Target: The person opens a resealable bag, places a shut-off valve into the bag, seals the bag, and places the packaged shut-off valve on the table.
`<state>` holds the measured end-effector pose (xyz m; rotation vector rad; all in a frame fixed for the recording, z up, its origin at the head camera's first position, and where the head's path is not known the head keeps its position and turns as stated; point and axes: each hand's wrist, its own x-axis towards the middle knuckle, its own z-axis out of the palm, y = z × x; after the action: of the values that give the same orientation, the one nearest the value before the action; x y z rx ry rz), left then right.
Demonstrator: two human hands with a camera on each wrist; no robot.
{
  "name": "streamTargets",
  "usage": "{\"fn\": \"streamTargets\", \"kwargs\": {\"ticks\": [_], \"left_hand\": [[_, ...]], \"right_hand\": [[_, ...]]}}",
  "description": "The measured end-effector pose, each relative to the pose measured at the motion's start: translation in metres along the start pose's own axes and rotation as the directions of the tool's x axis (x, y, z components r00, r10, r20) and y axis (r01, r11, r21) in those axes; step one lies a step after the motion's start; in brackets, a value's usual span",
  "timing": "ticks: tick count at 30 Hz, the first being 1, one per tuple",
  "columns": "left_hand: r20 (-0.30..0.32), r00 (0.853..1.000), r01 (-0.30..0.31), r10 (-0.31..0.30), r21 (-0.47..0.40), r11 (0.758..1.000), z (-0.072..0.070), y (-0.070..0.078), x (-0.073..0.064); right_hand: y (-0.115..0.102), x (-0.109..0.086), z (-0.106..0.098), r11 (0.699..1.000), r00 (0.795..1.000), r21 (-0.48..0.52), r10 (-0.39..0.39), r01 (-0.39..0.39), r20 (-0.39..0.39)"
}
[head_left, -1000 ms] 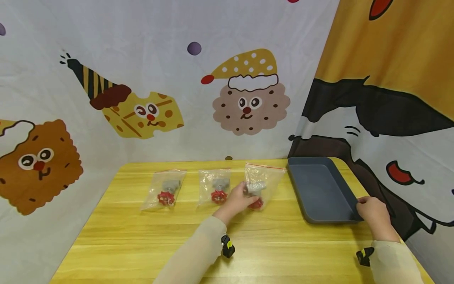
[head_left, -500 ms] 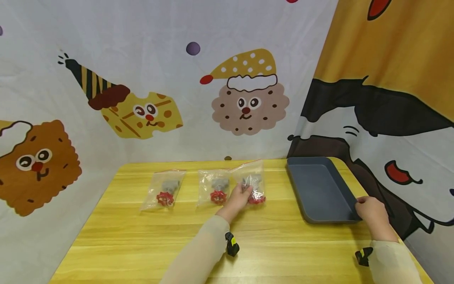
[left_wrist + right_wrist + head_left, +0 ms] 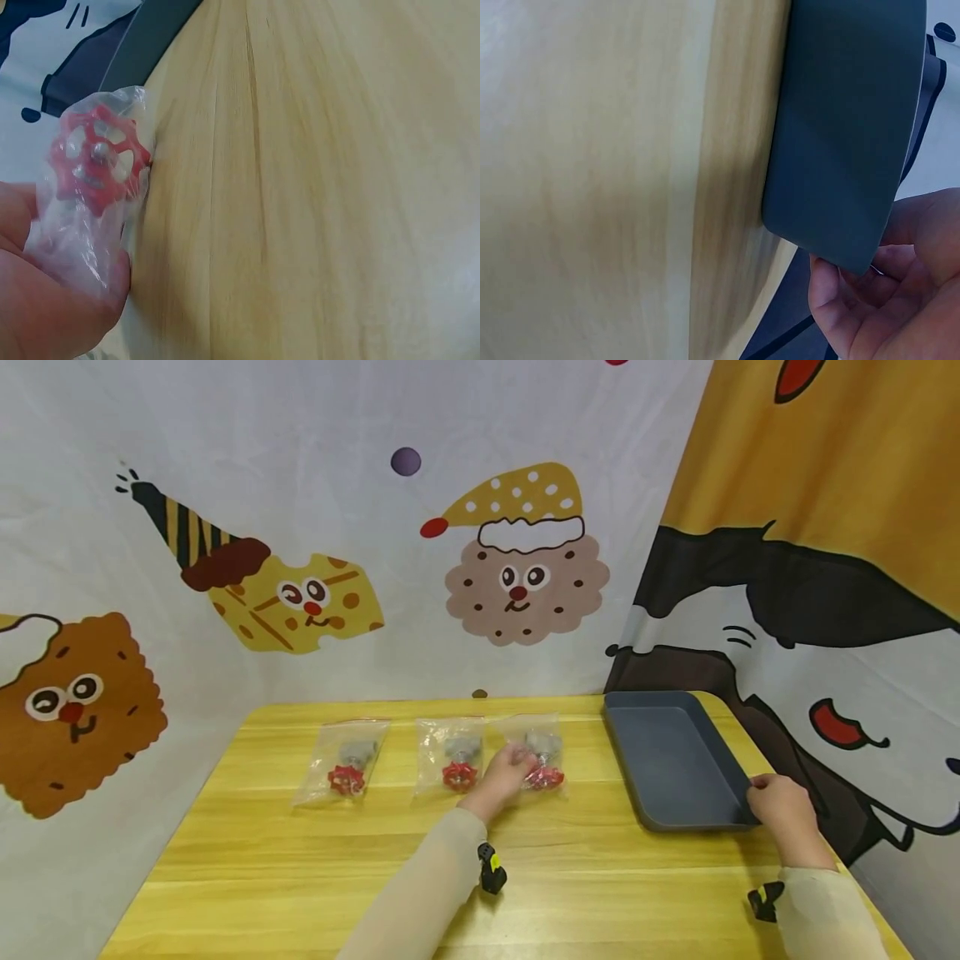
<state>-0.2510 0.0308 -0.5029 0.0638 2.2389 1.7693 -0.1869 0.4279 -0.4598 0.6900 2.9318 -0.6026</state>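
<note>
My left hand (image 3: 510, 774) pinches the rightmost of three clear zip bags, which holds a gate valve (image 3: 546, 777) with a grey body and a red handwheel. In the left wrist view the bagged handwheel (image 3: 99, 159) stands just beyond the thumb and fingers, close over the wood, and the palm hides the valve's body. With thumb and fingers, my right hand (image 3: 783, 810) grips the near right corner of a dark grey rectangular tray (image 3: 678, 764). The right wrist view shows the fingers under that tray corner (image 3: 836, 172).
Two more bagged valves lie in a row to the left, a middle one (image 3: 461, 764) and a left one (image 3: 351, 767). All rest on a yellow wooden table (image 3: 300, 877). A cartoon-printed curtain (image 3: 330, 485) hangs behind the table and along its right side.
The left hand has brought its bagged valve leftward from near the tray and lowered it beside the middle bag, handwheel toward the person. The right hand stays at the tray corner.
</note>
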Motion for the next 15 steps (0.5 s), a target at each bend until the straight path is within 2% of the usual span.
{"fn": "streamTargets", "kwargs": {"ticks": [5, 9, 12, 13, 15], "left_hand": [[-0.006, 0.998, 0.060, -0.061, -0.094, 0.994, -0.001, 0.001, 0.001], [-0.073, 0.989, 0.121, -0.131, -0.121, 0.985, 0.001, 0.003, 0.001], [-0.191, 0.970, 0.145, -0.152, -0.051, 0.988, 0.004, 0.008, -0.002], [-0.236, 0.962, 0.137, -0.137, -0.013, 0.990, 0.005, 0.011, -0.004], [-0.310, 0.949, 0.096, -0.063, 0.093, 0.991, 0.008, 0.017, -0.006]], "right_hand": [[-0.001, 0.001, 0.000, 1.000, 1.000, -0.012, -0.016, 0.016, -0.006], [-0.002, -0.001, -0.001, 1.000, 1.000, -0.016, -0.025, 0.025, 0.000], [-0.003, -0.002, -0.002, 1.000, 1.000, -0.016, -0.017, 0.017, 0.005], [-0.003, -0.002, -0.002, 1.000, 1.000, -0.017, -0.014, 0.014, 0.007], [-0.002, -0.002, -0.002, 1.000, 1.000, -0.019, -0.008, 0.008, 0.004]]}}
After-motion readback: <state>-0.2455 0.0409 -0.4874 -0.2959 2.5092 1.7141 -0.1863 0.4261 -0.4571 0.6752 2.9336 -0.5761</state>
